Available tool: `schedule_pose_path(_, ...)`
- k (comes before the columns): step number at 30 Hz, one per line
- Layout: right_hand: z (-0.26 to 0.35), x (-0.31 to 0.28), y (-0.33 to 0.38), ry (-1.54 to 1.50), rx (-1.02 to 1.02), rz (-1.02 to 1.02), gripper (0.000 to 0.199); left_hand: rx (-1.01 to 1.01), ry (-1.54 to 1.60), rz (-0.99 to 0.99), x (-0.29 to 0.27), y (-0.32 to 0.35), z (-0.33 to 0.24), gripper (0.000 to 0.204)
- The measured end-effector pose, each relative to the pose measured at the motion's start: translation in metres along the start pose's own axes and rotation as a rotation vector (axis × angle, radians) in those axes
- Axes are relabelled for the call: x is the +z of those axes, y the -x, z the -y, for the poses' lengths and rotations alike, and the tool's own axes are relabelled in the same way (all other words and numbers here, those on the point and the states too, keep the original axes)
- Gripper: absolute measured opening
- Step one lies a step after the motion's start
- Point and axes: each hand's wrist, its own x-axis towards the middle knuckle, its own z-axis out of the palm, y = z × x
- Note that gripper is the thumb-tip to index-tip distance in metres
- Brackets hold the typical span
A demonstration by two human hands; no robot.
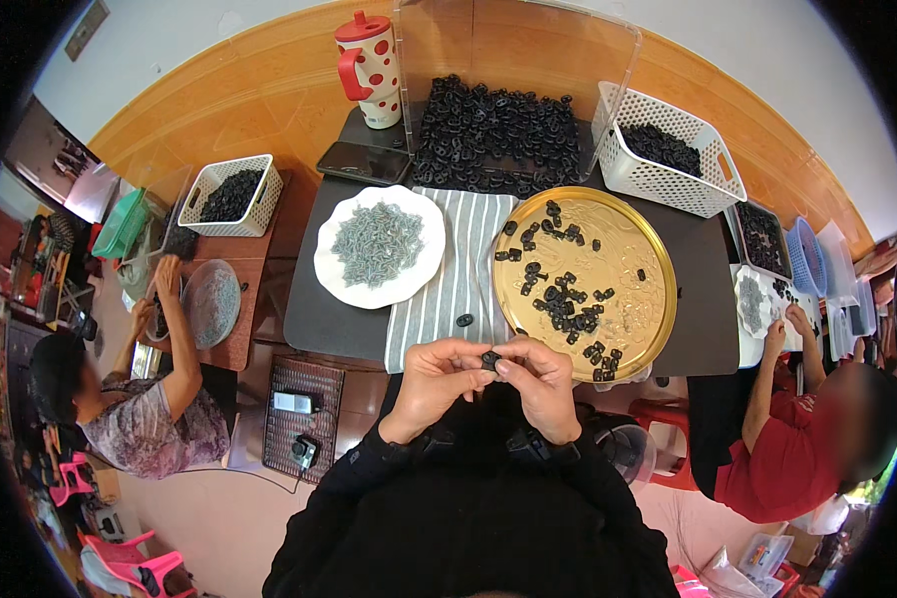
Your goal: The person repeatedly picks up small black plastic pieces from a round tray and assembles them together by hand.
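Between the fingertips of my left hand point(437, 387) and my right hand point(543, 387) is a small black plastic part point(489, 360). Both hands are closed on it, just past the table's near edge. A similar loose black piece point(464, 320) lies on the grey striped cloth point(476, 234) ahead of them. Left of the cloth, a white wavy-rimmed plate point(331, 277) bears a heap of small grey metal pieces point(379, 242), probably screws. To the right stands a round gold tray point(623, 329) with several black parts point(568, 307) scattered over it.
Behind the tray, many black parts point(498, 135) lie inside a clear-walled box. A white basket point(668, 184) stands at the back right. A phone point(364, 161) and a spotted red-lidded tumbler point(371, 75) stand back left. Co-workers sit at left point(154, 424) and right point(792, 448).
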Motion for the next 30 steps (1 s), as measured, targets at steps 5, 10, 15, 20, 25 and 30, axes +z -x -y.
schedule_pose_path(5, -0.006, -0.004, 0.002, -0.005, -0.014, 0.01, 0.018, 0.019, 0.028, -0.019, 0.003, 0.001, 0.002, 0.028)
schedule_pose_path(10, -0.006, -0.003, 0.005, -0.026, -0.043, 0.053, 0.023, 0.038, 0.061, -0.016, 0.0, 0.002, 0.004, 0.027)
schedule_pose_path(15, -0.011, -0.004, 0.01, -0.05, -0.056, 0.034, 0.025, 0.002, 0.1, -0.014, 0.004, 0.003, 0.004, 0.027)
schedule_pose_path(20, -0.012, 0.0, 0.011, -0.062, -0.076, -0.04, 0.023, -0.021, 0.109, -0.003, 0.004, 0.005, 0.004, 0.029)
schedule_pose_path(25, -0.007, -0.001, 0.009, -0.073, 0.001, -0.027, 0.022, -0.027, 0.145, 0.024, 0.001, 0.005, 0.003, 0.029)
schedule_pose_path(30, -0.005, 0.001, 0.01, -0.109, 0.043, -0.054, 0.021, 0.025, 0.113, -0.002, 0.008, 0.005, 0.005, 0.027)
